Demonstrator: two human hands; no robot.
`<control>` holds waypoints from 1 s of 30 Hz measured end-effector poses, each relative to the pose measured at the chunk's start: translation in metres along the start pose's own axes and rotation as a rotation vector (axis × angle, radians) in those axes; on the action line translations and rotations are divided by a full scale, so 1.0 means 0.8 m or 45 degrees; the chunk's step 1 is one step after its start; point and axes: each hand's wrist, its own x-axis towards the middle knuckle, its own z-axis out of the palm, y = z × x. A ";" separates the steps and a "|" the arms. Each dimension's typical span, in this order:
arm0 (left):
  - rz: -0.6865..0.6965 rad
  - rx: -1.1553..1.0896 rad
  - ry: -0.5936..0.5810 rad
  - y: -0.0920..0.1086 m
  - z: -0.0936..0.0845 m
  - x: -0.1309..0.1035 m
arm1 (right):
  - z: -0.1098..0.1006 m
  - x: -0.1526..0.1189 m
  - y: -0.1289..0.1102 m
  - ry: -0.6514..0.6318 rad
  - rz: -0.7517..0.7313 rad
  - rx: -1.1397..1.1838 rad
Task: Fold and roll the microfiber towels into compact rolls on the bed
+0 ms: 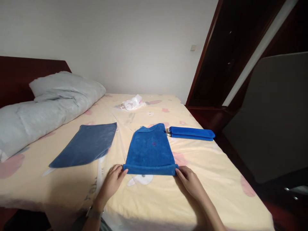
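Observation:
A blue towel (151, 149) lies on the bed, its near edge folded over into a narrow band and one far corner turned over. At the left end of that band, my left hand (115, 176) pinches the cloth between thumb and fingers. My right hand (186, 175) grips the band's right end in the same way. Beyond and to the right sits a folded bright blue towel (191, 133). A grey-blue cloth (88, 144) is spread flat on the left, touched by neither hand.
The patterned yellow sheet (216, 183) covers the bed. A grey quilt (60, 96) is bunched at the left by the dark headboard (29, 72). Near the wall lies a crumpled white plastic bag (132, 102). Dark wooden furniture (216, 57) stands at the right.

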 end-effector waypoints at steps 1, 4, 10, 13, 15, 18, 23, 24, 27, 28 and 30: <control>-0.048 0.007 0.004 0.004 -0.001 0.006 | 0.002 0.005 0.001 0.014 0.049 -0.014; -0.223 0.015 -0.022 0.013 -0.005 0.022 | 0.004 0.020 0.007 0.025 0.240 -0.034; -0.561 -0.190 -0.063 0.014 0.001 0.035 | 0.000 0.050 0.009 -0.030 0.428 -0.169; -0.558 -0.187 0.013 0.009 0.012 0.033 | 0.005 0.061 0.008 -0.090 0.442 -0.152; -0.520 -0.257 0.047 0.005 0.021 0.033 | 0.013 0.063 0.011 -0.057 0.443 -0.060; -0.492 -0.542 0.126 -0.001 0.034 0.036 | 0.024 0.058 0.020 0.061 0.409 0.115; -0.488 -0.743 0.298 -0.004 0.046 0.045 | 0.033 0.051 0.022 0.115 0.353 0.346; -0.484 -0.741 0.295 -0.004 0.045 0.045 | 0.033 0.050 0.019 0.112 0.341 0.385; -0.423 -0.679 0.294 -0.002 0.034 0.039 | 0.028 0.046 0.008 0.036 0.278 0.497; -0.392 -0.647 0.280 -0.001 0.029 0.036 | 0.025 0.043 0.006 -0.015 0.274 0.521; -0.318 -0.545 0.187 0.001 0.021 0.028 | 0.018 0.036 0.002 -0.142 0.303 0.530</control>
